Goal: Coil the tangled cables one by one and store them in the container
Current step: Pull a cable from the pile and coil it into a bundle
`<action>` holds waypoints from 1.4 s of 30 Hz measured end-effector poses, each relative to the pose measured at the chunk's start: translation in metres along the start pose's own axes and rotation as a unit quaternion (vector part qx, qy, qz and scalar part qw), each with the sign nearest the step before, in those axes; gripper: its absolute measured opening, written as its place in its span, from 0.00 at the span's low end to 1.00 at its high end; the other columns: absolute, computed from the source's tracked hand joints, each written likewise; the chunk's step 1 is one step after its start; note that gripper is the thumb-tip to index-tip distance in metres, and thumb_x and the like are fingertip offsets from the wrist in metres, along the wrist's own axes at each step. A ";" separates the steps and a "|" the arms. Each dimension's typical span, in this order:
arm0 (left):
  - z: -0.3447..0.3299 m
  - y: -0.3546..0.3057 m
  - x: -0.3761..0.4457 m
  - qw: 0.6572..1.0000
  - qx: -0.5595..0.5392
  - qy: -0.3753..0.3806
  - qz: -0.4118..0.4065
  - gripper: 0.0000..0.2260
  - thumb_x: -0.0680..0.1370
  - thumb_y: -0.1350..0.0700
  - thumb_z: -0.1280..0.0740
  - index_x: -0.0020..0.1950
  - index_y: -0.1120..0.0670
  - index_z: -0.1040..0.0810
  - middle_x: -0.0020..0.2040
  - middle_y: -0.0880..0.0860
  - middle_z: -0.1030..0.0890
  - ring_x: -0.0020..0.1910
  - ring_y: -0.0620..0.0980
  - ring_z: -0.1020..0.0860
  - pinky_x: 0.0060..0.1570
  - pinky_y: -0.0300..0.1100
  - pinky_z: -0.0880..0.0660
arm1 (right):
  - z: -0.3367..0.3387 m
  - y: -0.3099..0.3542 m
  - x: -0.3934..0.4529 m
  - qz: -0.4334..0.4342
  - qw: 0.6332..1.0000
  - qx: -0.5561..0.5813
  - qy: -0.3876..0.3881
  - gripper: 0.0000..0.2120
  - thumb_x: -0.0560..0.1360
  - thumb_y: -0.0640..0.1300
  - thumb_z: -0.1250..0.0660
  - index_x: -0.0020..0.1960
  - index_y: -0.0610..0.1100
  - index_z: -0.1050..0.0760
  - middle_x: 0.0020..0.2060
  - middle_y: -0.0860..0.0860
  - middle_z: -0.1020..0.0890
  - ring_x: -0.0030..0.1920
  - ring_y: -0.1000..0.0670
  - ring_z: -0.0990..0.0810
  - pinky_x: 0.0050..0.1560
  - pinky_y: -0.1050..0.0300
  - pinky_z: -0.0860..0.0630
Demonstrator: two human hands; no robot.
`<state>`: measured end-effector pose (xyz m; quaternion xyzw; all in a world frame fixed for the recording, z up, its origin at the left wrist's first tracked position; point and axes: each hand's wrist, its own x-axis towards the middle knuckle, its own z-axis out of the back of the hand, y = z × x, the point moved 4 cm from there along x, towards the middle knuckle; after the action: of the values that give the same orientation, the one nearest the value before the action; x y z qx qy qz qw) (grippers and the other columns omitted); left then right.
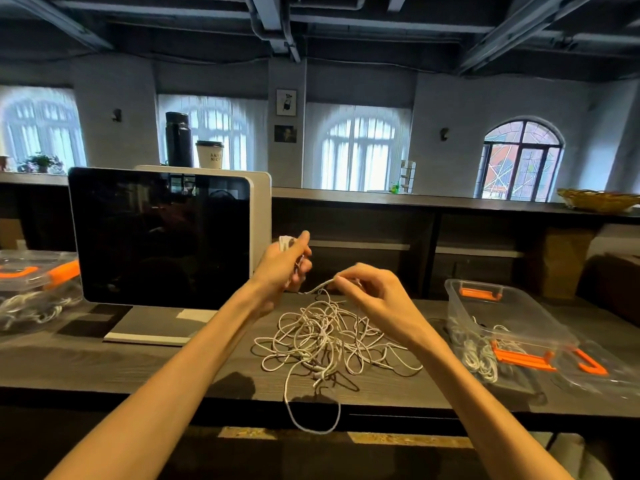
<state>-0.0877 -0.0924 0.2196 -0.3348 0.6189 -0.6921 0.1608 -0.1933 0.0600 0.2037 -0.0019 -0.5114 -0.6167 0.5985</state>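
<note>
While my left hand grips a small white coil up at eleven o'clock of the pile, my right hand pinches the same cable's running strand between thumb and fingertips, so I judge I'm mid-coil on one cable. Next I'd need to feed another loop across without dragging the heap. The tangled cables lie on the dark wood-grain table (thin, white, limp cord, one loop over the near edge). At three o'clock sits the clear plastic container, orange-latched, coils inside.
</note>
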 end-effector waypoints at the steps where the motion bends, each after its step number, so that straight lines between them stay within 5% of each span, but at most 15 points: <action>1: -0.007 0.001 0.000 0.999 0.043 0.014 0.000 0.18 0.82 0.41 0.39 0.46 0.54 0.24 0.31 0.50 0.25 0.26 0.43 0.31 0.28 0.35 0.35 | -0.001 0.005 0.007 0.018 0.999 -0.028 -0.001 0.08 0.81 0.47 0.32 0.54 0.47 0.15 0.42 0.53 0.17 0.43 0.53 0.20 0.42 0.57 0.24; 5: -0.027 0.000 -0.001 0.991 0.120 0.058 0.016 0.26 0.78 0.31 0.42 0.39 0.54 0.25 0.28 0.48 0.25 0.25 0.40 0.28 0.29 0.34 0.31 | 0.004 0.011 0.026 0.031 0.997 -0.066 -0.020 0.08 0.80 0.48 0.30 0.54 0.46 0.16 0.44 0.54 0.16 0.45 0.53 0.18 0.47 0.54 0.20; 12: -0.038 0.005 -0.001 0.986 0.006 0.146 0.075 0.34 0.78 0.28 0.51 0.44 0.57 0.22 0.25 0.48 0.31 0.24 0.43 0.34 0.33 0.36 0.28 | 0.006 0.015 0.036 0.039 0.997 -0.054 -0.023 0.08 0.77 0.50 0.27 0.52 0.47 0.16 0.41 0.53 0.15 0.43 0.53 0.15 0.44 0.56 0.16; 16: -0.039 0.016 -0.004 0.964 -0.094 0.219 0.119 0.37 0.72 0.26 0.46 0.46 0.59 0.18 0.22 0.51 0.36 0.21 0.45 0.35 0.57 0.48 0.25 | 0.009 0.014 0.039 0.024 1.000 -0.004 -0.014 0.09 0.75 0.50 0.24 0.50 0.46 0.19 0.39 0.48 0.15 0.41 0.50 0.14 0.42 0.56 0.15; 18: -0.041 0.021 -0.006 0.951 -0.141 0.234 0.145 0.35 0.72 0.25 0.45 0.34 0.57 0.25 0.21 0.50 0.37 0.19 0.44 0.37 0.41 0.41 0.23 | 0.010 0.016 0.040 0.024 1.000 -0.011 -0.013 0.10 0.74 0.50 0.23 0.49 0.46 0.19 0.39 0.49 0.15 0.40 0.51 0.14 0.39 0.60 0.17; 20: -0.043 0.025 -0.011 0.931 -0.184 0.270 0.160 0.32 0.71 0.24 0.44 0.29 0.54 0.34 0.21 0.49 0.37 0.18 0.43 0.39 0.23 0.34 0.35 | 0.011 0.013 0.041 0.012 1.000 0.000 -0.005 0.11 0.74 0.50 0.23 0.50 0.44 0.20 0.37 0.49 0.15 0.37 0.53 0.15 0.35 0.64 0.21; 24: -0.041 0.021 -0.018 0.916 -0.150 0.356 0.110 0.24 0.70 0.36 0.25 0.32 0.52 0.29 0.21 0.46 0.35 0.18 0.42 0.38 0.21 0.35 0.43 | 0.013 -0.001 0.040 -0.018 1.000 0.013 0.022 0.08 0.77 0.48 0.26 0.49 0.44 0.21 0.35 0.47 0.18 0.33 0.55 0.21 0.34 0.65 0.26; 26: -0.042 0.013 -0.021 0.914 -0.140 0.370 0.083 0.21 0.74 0.41 0.27 0.33 0.53 0.31 0.21 0.46 0.35 0.19 0.42 0.38 0.22 0.35 0.43 | 0.009 -0.007 0.035 -0.051 0.995 0.070 0.045 0.12 0.80 0.52 0.31 0.49 0.42 0.21 0.33 0.45 0.21 0.32 0.52 0.24 0.33 0.63 0.27; 28: -0.042 0.002 -0.017 0.917 -0.187 0.345 0.069 0.20 0.80 0.43 0.34 0.34 0.53 0.32 0.21 0.46 0.36 0.18 0.42 0.37 0.20 0.34 0.42 | 0.007 -0.012 0.028 -0.075 0.985 0.143 0.059 0.21 0.82 0.56 0.37 0.48 0.38 0.22 0.29 0.45 0.27 0.31 0.50 0.27 0.36 0.60 0.26; 32: -0.018 -0.018 0.009 0.929 -0.313 0.193 0.037 0.19 0.83 0.45 0.39 0.35 0.54 0.31 0.23 0.48 0.37 0.19 0.42 0.37 0.22 0.32 0.44 | 0.014 -0.031 0.022 -0.098 0.990 0.099 0.015 0.20 0.84 0.54 0.40 0.44 0.40 0.22 0.31 0.51 0.24 0.37 0.50 0.21 0.43 0.61 0.23; 37: 0.000 -0.013 0.029 0.991 -0.130 -0.040 -0.015 0.19 0.83 0.43 0.39 0.51 0.58 0.20 0.36 0.54 0.19 0.34 0.49 0.19 0.31 0.36 0.23 | 0.024 -0.025 0.027 -0.075 0.991 0.069 -0.085 0.17 0.85 0.51 0.39 0.46 0.45 0.18 0.29 0.56 0.25 0.32 0.57 0.27 0.34 0.66 0.31; 39: -0.003 -0.008 0.031 0.986 -0.158 -0.052 -0.006 0.19 0.84 0.45 0.40 0.57 0.59 0.21 0.47 0.59 0.14 0.46 0.55 0.14 0.43 0.45 0.16 | 0.020 -0.011 0.032 -0.033 0.996 0.012 -0.077 0.15 0.84 0.50 0.37 0.44 0.47 0.16 0.32 0.57 0.20 0.35 0.57 0.25 0.37 0.68 0.31; 42: -0.009 -0.008 0.032 0.965 -0.264 -0.005 0.013 0.18 0.85 0.46 0.43 0.61 0.60 0.25 0.57 0.63 0.16 0.55 0.59 0.15 0.56 0.55 0.19 | 0.008 -0.002 0.032 -0.031 0.997 -0.057 -0.038 0.14 0.83 0.49 0.34 0.42 0.48 0.16 0.29 0.52 0.21 0.30 0.59 0.27 0.32 0.66 0.33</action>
<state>-0.1152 -0.1041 0.2355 -0.3604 0.7830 -0.5008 0.0789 -0.2090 0.0411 0.2261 -0.0432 -0.4978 -0.6626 0.5579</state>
